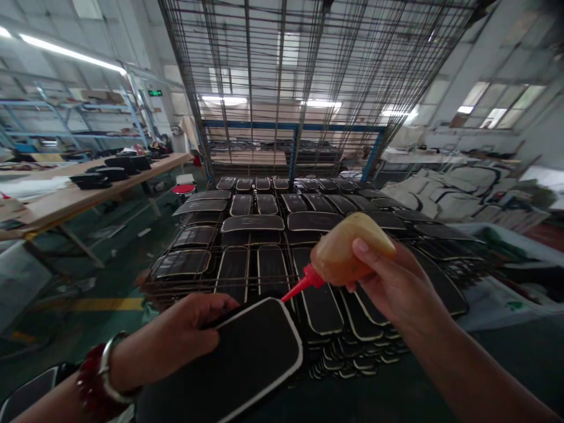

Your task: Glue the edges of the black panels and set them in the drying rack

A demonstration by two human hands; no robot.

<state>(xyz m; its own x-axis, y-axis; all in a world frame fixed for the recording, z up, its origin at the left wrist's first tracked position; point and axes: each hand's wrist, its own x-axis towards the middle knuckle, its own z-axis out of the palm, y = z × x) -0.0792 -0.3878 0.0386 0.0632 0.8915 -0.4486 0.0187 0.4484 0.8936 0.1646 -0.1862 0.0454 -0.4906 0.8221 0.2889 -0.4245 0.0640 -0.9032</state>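
My left hand [187,332] grips the near edge of a flat black panel [247,361] with a pale rim, held low in front of me. My right hand [392,282] is wrapped round a yellow squeeze bottle [346,249] tipped to the left. Its red nozzle [302,285] points down at the panel's far corner and touches, or nearly touches, the rim there. A red bead bracelet and a metal bangle sit on my left wrist.
Ahead stands a wire rack [282,235] covered with several rows of similar black panels, with tilted wire shelves above. A long wooden table [88,188] runs along the left. Pale fabric pieces [458,197] pile up at the right. Yellow floor line at the left.
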